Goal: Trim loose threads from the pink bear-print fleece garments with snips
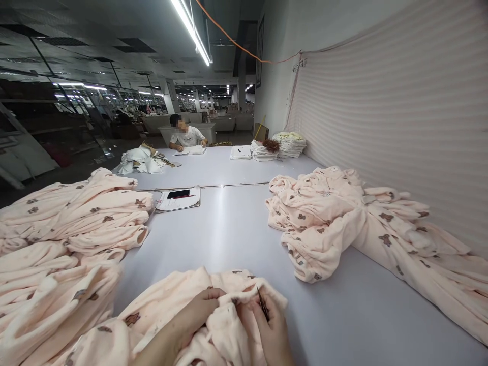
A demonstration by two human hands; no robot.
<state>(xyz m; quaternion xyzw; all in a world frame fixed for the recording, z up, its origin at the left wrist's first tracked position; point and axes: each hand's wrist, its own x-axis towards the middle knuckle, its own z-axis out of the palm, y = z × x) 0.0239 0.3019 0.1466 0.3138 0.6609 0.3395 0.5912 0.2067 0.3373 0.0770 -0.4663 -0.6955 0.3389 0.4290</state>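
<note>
A pale pink fleece garment (183,295) printed with small brown bears lies bunched at the near edge of the white table (229,229). My left hand (194,312) pinches a fold of this garment, fingers closed on the cloth. My right hand (272,330) sits just right of it, closed around a small dark pair of snips (262,304) whose tip points up over the fabric. The two hands almost touch at the fold.
A tall stack of the same pink garments (64,239) fills the left side. A loose heap of them (354,218) spreads along the right by a striped cloth wall. A black phone (178,193) rests on papers mid-table. A person (186,136) sits at the far end near folded stacks (282,145).
</note>
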